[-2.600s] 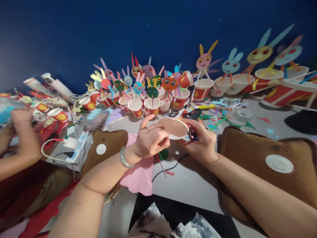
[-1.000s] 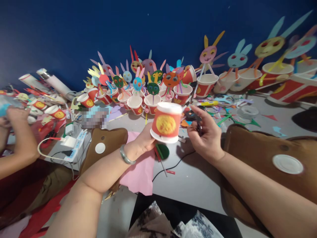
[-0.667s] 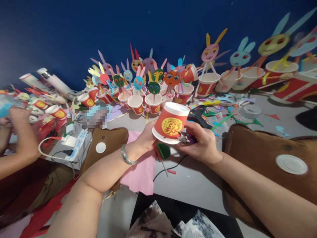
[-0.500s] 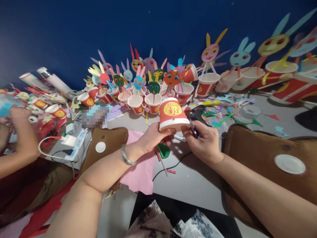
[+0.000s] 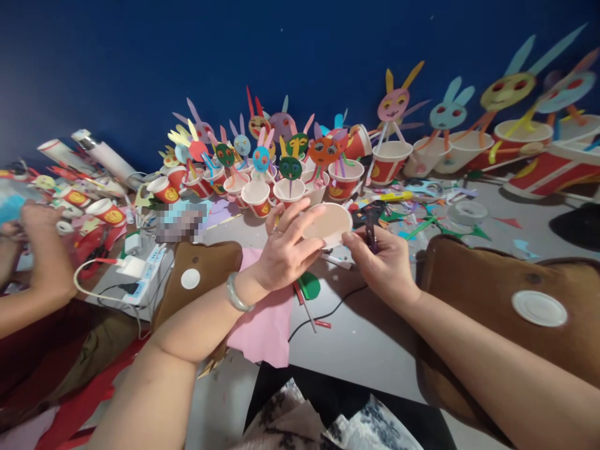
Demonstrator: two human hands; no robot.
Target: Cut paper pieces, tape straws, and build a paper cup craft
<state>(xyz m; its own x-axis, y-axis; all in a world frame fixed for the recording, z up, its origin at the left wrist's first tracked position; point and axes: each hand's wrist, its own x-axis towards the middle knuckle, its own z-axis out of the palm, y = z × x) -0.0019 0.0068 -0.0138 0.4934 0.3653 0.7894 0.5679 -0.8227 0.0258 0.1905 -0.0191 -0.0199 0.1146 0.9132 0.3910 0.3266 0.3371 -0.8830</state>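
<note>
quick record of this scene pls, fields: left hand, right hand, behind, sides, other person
left hand: left hand holds a paper cup, its open mouth facing the camera
right hand: right hand touches the cup's rim and grips a small dark tool
behind: row of paper cups with rabbit cutouts along the blue wall
sides: brown cushions
other person: arm at far left
</note>
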